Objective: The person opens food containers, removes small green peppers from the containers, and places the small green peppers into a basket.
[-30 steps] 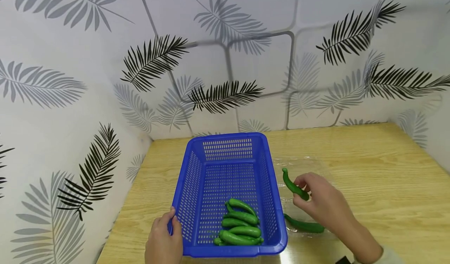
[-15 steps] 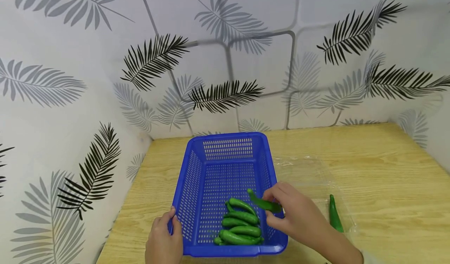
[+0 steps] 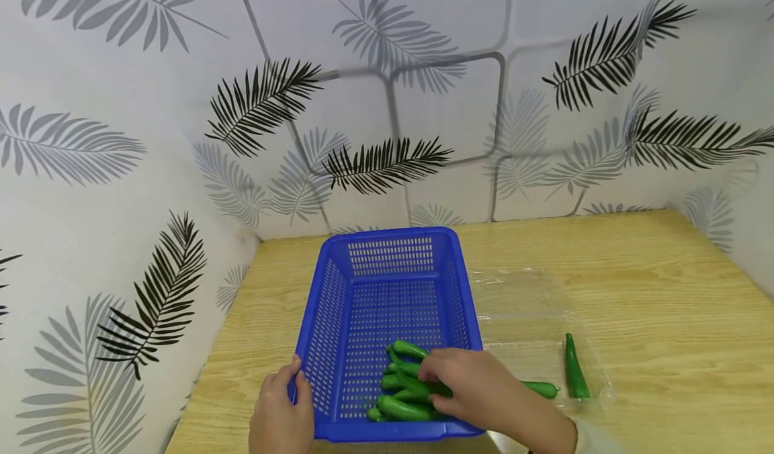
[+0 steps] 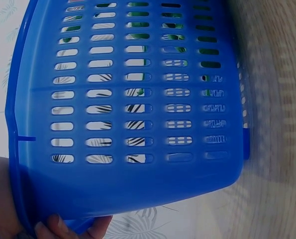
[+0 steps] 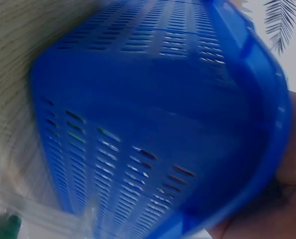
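Note:
A blue slotted plastic basket [image 3: 307, 326] stands on the table with several green chili peppers [image 3: 404, 408] piled at its near end. My left hand [image 3: 283, 407] grips the near left part of the rim. In the left wrist view its fingertips [image 4: 58, 226] show beneath that rim. Reaching over the right wall, my right hand [image 3: 478, 387] pinches a darker green chili pepper [image 3: 412, 383] low on the pile; the fingers hide part of it. The right wrist view shows the basket's outer wall [image 5: 152, 94] and part of that hand [image 5: 293, 149].
Right of the basket lies a clear plastic tray or bag [image 3: 520, 289]. One green pepper [image 3: 576, 370] lies at its right side, and another [image 3: 541, 389] shows partly behind my right forearm. A leaf-patterned sheet [image 3: 387, 105] rises behind the wooden table [image 3: 665, 293].
My right hand has carried the pepper left from above the clear plastic, over the basket wall and down onto the pile. The left hand and basket have stayed put.

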A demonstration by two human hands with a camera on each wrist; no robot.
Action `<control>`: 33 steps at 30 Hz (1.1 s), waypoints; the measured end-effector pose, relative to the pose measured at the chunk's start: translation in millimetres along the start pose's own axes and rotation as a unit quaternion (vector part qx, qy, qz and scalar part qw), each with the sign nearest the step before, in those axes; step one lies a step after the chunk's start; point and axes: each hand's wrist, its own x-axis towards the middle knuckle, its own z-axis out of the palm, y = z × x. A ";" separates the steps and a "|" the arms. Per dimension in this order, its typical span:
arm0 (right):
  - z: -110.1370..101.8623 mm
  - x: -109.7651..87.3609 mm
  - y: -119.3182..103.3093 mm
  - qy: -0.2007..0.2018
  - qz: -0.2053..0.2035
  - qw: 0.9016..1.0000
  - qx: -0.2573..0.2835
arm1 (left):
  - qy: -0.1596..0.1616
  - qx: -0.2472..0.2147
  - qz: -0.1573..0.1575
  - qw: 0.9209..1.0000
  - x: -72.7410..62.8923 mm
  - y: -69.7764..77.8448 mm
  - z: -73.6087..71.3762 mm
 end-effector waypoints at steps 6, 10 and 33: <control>6.7 3.8 0.2 -0.015 -0.007 0.999 -0.028 | 0.004 -0.003 0.006 1.000 0.4 0.5 0.2; 7.4 5.5 -0.2 -0.028 -0.008 0.999 -0.039 | 0.001 -0.001 0.007 1.000 0.5 1.0 -0.4; -2.7 -5.9 5.4 0.088 -0.022 0.996 0.018 | 0.002 0.007 0.001 1.000 -0.7 0.3 0.8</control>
